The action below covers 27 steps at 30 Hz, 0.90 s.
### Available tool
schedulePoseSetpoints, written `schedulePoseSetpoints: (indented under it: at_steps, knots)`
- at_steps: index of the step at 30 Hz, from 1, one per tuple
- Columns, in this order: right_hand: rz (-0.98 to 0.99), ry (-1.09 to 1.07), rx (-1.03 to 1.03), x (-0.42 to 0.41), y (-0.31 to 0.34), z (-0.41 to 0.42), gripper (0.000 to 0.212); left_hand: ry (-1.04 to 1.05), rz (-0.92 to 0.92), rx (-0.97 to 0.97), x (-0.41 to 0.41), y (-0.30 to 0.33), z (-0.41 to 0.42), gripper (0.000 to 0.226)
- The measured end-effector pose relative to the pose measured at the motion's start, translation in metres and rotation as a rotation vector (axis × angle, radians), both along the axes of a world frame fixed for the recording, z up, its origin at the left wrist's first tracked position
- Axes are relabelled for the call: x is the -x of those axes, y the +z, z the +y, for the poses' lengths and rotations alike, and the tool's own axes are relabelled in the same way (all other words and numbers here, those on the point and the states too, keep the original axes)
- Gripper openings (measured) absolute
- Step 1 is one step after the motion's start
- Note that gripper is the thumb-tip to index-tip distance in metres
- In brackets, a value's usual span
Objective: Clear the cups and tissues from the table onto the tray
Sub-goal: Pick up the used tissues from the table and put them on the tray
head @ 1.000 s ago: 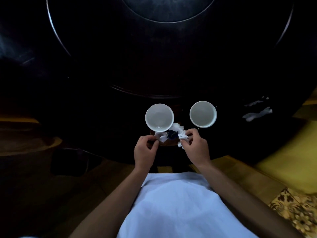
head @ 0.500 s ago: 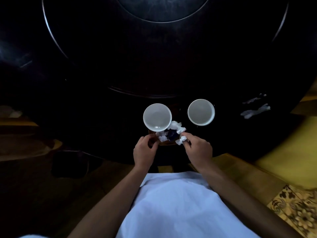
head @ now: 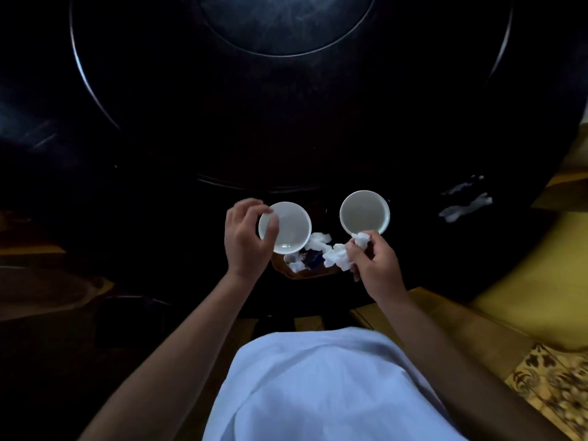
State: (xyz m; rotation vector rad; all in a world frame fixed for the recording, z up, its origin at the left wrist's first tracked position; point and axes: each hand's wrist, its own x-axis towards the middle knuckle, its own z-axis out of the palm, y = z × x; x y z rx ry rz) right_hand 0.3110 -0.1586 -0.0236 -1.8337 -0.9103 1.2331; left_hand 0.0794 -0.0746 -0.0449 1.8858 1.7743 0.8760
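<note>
Two white cups stand near the front edge of the dark round table. My left hand point(head: 246, 238) grips the left cup point(head: 288, 227) by its left rim, thumb inside. The right cup point(head: 364, 213) stands free. My right hand point(head: 375, 265) pinches a crumpled white tissue point(head: 361, 240) just below that cup's rim. More crumpled tissues point(head: 321, 246) and a dark blue wrapper point(head: 310, 261) lie on a small brown tray point(head: 315, 272) between my hands. The left cup overlaps the tray's far edge.
A raised round turntable point(head: 286, 27) fills the middle of the dark table point(head: 159, 154). White smears or scraps point(head: 464, 205) lie on the table to the right. A yellow seat point(head: 525, 281) and patterned floor point(head: 556, 377) are at the right.
My left hand has left the tray edge and taken hold of the left cup. My right hand has moved up and right, lifting a tissue toward the right cup.
</note>
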Motion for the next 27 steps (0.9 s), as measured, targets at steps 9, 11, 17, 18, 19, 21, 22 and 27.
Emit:
schedulePoseSetpoints:
  at_steps: [9,11,17,18,19,21,22,27]
  knots:
    - [0.596,-0.315,0.018,-0.036,0.034,0.027,0.008,-0.276,0.241,0.008,-0.062,-0.007,0.117,0.044]
    - [0.635,-0.382,-0.025,-0.051,0.038,0.033,0.010,-0.350,0.321,0.042,-0.078,-0.011,0.135,0.051]
    - [0.390,-0.517,-0.096,-0.119,0.032,0.038,0.005,-0.561,0.443,0.038,-0.142,-0.021,0.169,0.054]
    - [0.321,-0.535,-0.094,-0.132,0.026,0.037,0.004,-0.592,0.460,0.040,-0.153,-0.023,0.173,0.056]
    - [0.251,-0.557,-0.094,-0.146,0.022,0.036,0.005,-0.618,0.478,0.044,-0.163,-0.027,0.177,0.057]
    - [0.117,-0.617,-0.099,-0.175,0.011,0.034,0.007,-0.652,0.525,0.065,-0.182,-0.033,0.183,0.061]
    - [0.051,-0.653,-0.096,-0.191,0.005,0.033,0.008,-0.660,0.547,0.079,-0.188,-0.036,0.184,0.064]
    - [-0.366,-0.664,-0.021,-0.261,-0.028,0.024,0.025,-0.691,0.676,0.081,-0.201,-0.057,0.185,0.073]
